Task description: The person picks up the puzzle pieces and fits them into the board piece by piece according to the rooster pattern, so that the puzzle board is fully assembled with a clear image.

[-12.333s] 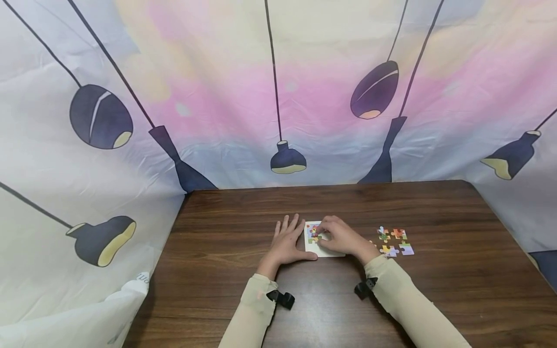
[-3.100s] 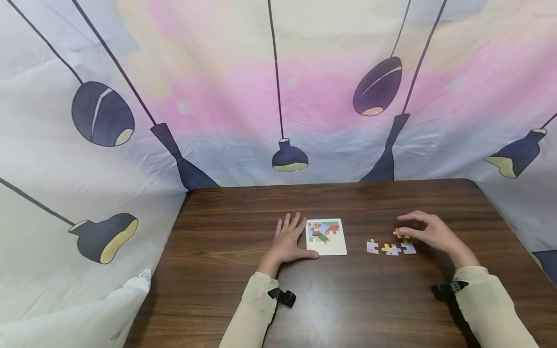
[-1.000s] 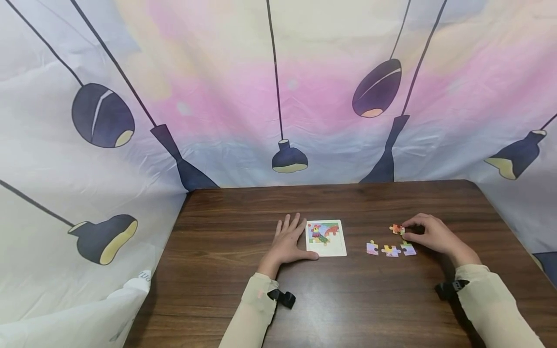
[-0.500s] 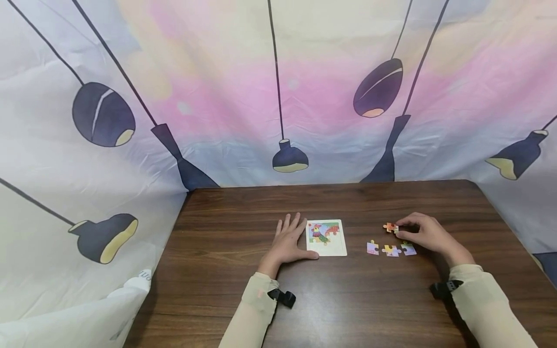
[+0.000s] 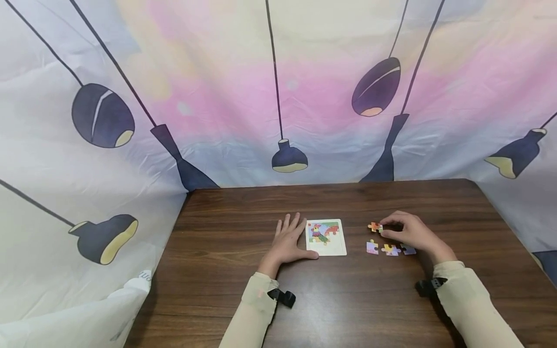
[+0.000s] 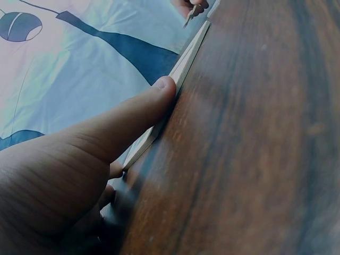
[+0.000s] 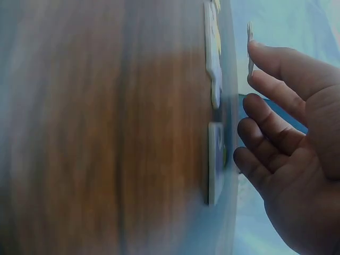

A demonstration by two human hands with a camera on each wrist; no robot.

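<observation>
My left hand (image 5: 285,245) lies with fingers spread at the left side of a square white puzzle board (image 5: 334,250). Its thumb (image 6: 151,102) rests along the board's near edge in the left wrist view. Joined pieces in the board's upper part form a colourful rooster; the lower part shows bare white. Over to the right, my right hand (image 5: 411,233) pinches an orange-red puzzle piece (image 5: 373,226) between thumb and index finger. The right wrist view has this piece (image 7: 250,50) edge-on, raised off the table, the other fingers loosely bent below.
Three loose puzzle pieces lie in a row right of the board: a lilac one (image 5: 372,248), a yellow-and-lilac one (image 5: 391,250) and a lilac one (image 5: 408,250) partly under the right hand. The dark wooden table (image 5: 330,299) ends at a printed cloth backdrop (image 5: 226,164).
Pieces with green and red have gone into the board since the earliest frame. My right hand has picked up the orange-red piece and moved it left toward the board. The left hand stays put.
</observation>
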